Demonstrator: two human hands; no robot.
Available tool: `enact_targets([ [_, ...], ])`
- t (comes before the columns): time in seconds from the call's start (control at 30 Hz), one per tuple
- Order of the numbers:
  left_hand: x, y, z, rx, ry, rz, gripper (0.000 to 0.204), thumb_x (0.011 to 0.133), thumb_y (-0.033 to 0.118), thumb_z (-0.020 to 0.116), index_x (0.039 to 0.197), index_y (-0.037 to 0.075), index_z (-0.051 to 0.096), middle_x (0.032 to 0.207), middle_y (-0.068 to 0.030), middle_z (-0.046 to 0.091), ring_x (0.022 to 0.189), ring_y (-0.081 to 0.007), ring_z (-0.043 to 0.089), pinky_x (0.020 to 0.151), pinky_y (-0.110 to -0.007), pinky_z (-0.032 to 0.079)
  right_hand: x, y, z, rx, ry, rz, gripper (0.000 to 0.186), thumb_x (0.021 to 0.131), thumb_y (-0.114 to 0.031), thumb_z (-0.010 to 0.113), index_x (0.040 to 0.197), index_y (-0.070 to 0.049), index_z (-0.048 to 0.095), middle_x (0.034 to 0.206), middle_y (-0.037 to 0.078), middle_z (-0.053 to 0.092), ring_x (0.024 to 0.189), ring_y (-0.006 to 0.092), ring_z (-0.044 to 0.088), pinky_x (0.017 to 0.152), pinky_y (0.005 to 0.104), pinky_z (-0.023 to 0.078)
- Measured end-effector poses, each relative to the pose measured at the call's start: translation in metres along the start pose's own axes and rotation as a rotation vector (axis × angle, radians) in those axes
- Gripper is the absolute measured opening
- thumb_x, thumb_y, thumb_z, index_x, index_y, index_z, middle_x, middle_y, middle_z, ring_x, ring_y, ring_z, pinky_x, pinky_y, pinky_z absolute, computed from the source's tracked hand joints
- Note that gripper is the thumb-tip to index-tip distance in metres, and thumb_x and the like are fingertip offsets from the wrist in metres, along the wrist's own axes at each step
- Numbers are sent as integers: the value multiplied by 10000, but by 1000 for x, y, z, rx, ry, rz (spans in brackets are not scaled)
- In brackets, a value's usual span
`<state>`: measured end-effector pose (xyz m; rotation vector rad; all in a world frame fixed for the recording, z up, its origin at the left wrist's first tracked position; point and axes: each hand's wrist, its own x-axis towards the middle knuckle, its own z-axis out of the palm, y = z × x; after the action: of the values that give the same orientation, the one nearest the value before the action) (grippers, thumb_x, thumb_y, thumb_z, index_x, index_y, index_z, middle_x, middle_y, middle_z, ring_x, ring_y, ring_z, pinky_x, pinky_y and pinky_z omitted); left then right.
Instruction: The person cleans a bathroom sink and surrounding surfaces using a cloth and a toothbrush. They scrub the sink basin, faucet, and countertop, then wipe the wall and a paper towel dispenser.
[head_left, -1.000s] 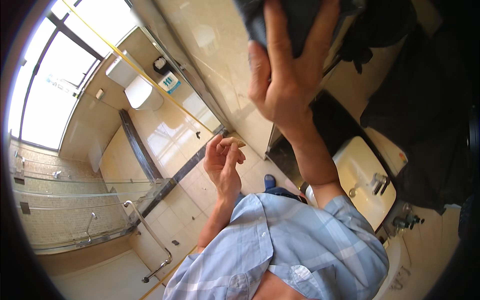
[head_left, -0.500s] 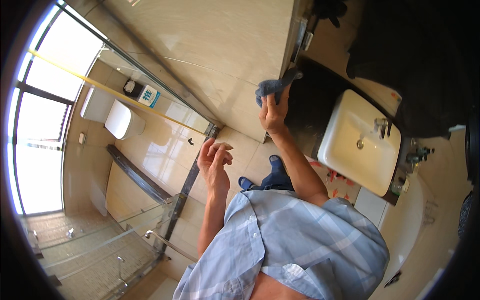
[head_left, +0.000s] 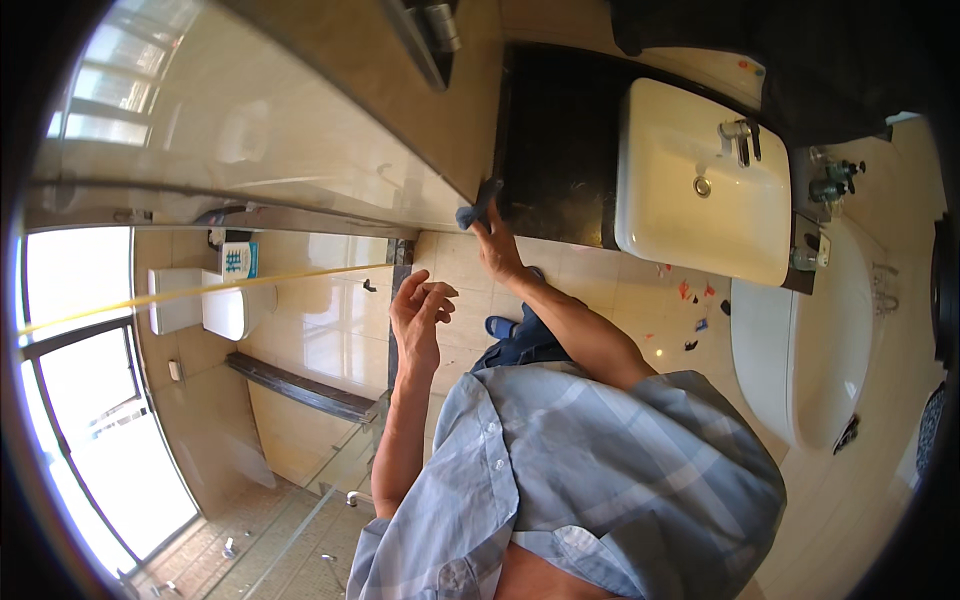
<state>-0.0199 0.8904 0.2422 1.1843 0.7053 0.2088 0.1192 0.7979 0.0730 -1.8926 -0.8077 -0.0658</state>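
Out ahead, my right hand (head_left: 498, 248) grips a dark blue-grey cloth (head_left: 474, 212). The cloth lies against the end of the tiled wall (head_left: 400, 160), low down where the wall meets the black counter (head_left: 555, 160). My fingers cover part of it. To the left, my left hand (head_left: 417, 312) hangs in the air, fingers loosely bent and apart, with nothing in it. It is nearest the dark door sill, not touching it.
A white basin (head_left: 650, 185) with a tap sits in the counter, bottles (head_left: 835, 180) beside it. A bathtub (head_left: 760, 350) stands at right. Beyond the sill are a toilet (head_left: 225, 312), a yellow pole (head_left: 290, 275) and glass panels. Small red bits lie on the floor.
My right hand and the cloth have moved down and left along the wall's end. My view has turned, so the wall, basin and toilet have shifted. The left hand stays loosely raised.
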Motion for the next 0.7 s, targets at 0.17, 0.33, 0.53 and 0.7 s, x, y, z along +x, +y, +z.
enact_targets([
  [0.17, 18, -7, 20, 41, 3, -104, 375, 878, 112, 631, 1178, -52, 476, 858, -113, 665, 661, -115, 571, 575, -218, 445, -23, 37, 7, -49, -132, 71, 605, 707, 159, 521, 1243, -120, 537, 1480, 230, 296, 1332, 401, 363, 1045, 421, 417],
  [0.33, 34, -33, 48, 1, -36, -152, 301, 901, 104, 599, 1166, 14, 485, 901, -124, 663, 680, -129, 585, 561, -220, 445, -24, 49, -12, 31, -206, 124, 571, 707, 137, 543, 1217, -121, 534, 1413, 218, 389, 1206, 393, 502, 991, 410, 458],
  [0.53, 43, -56, 74, 72, -148, -275, 310, 898, 121, 612, 1162, -2, 504, 899, -128, 667, 697, -142, 600, 584, -226, 464, -96, 85, -58, 85, 218, 667, 518, 756, 122, 529, 1236, -75, 518, 1100, 165, 629, 1018, 340, 620, 841, 385, 518],
  [0.7, 61, -57, 81, 163, -199, -309, 373, 891, 140, 602, 1204, -28, 489, 914, -132, 671, 732, -148, 601, 608, -247, 474, -177, 151, -105, 1066, 848, 1232, 258, 842, 50, 521, 1090, 6, 580, 977, 154, 632, 736, 239, 648, 619, 334, 555],
])
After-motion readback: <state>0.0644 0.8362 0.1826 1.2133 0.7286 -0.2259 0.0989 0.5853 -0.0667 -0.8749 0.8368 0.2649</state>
